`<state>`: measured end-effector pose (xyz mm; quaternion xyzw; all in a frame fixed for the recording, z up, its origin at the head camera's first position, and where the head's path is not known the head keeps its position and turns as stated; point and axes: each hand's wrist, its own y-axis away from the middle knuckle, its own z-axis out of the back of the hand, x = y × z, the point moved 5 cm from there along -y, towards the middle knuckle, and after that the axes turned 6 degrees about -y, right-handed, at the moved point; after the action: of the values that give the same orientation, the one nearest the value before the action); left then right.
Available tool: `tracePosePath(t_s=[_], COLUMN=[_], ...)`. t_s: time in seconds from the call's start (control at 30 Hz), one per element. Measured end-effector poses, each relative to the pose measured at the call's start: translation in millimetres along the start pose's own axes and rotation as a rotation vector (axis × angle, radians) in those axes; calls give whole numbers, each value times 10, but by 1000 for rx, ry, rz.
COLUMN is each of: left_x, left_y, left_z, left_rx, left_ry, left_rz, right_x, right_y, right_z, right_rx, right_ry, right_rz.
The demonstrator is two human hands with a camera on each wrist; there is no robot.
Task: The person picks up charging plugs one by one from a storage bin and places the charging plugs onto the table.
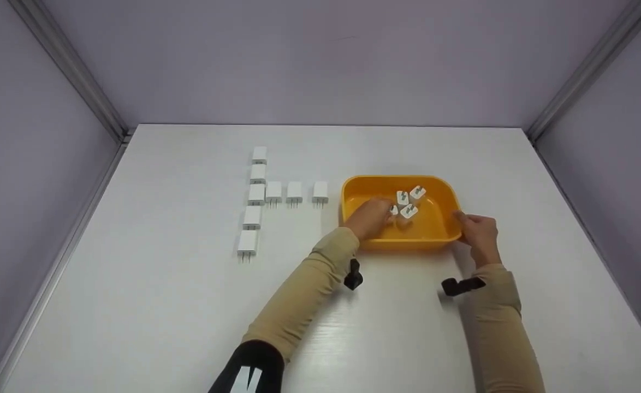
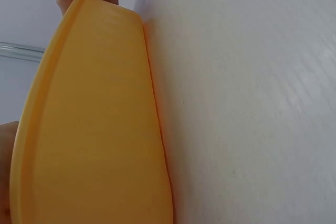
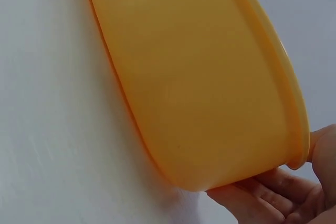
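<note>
A yellow-orange plastic tray stands on the table, with several white plug adapters upright in it. My left hand reaches over the tray's near left rim, and its fingertips pinch a white plug adapter, mostly hidden by the hand. At the near right corner my right hand grips the tray. In the right wrist view that thumb is at the rim, and the fingers lie against the outside wall. The tray's side conceals most of the left hand in the left wrist view.
Left of the tray, several white plug adapters lie in a column on the white table. A short row of them extends right from the column, its last adapter set apart. Pale walls enclose the back and sides.
</note>
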<state>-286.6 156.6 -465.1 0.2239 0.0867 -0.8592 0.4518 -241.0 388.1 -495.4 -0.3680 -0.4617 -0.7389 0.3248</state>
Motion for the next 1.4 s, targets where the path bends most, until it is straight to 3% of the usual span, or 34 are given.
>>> tracePosePath(t_s=[0.2, 0.4, 0.67, 0.9, 1.17, 1.4], left_x=[-4, -17, 4, -29, 0, 86], left_y=[31, 82, 163, 218, 280, 337], left_z=[51, 103, 167, 245, 321, 367], left_rx=[-11, -39, -65, -142, -197, -253], left_ry=[-26, -13, 2, -5, 3, 29], left_rz=[8, -35, -33, -54, -69, -80], right_x=[25, 28, -32, -64, -65, -57], right_y=[10, 18, -4, 6, 26, 39], right_z=[-7, 13, 15, 13, 40, 38], right_rx=[-11, -33, 6, 43, 58, 79], right_ry=[29, -8, -26, 12, -33, -150], right_rz=[6, 15, -17, -35, -40, 46])
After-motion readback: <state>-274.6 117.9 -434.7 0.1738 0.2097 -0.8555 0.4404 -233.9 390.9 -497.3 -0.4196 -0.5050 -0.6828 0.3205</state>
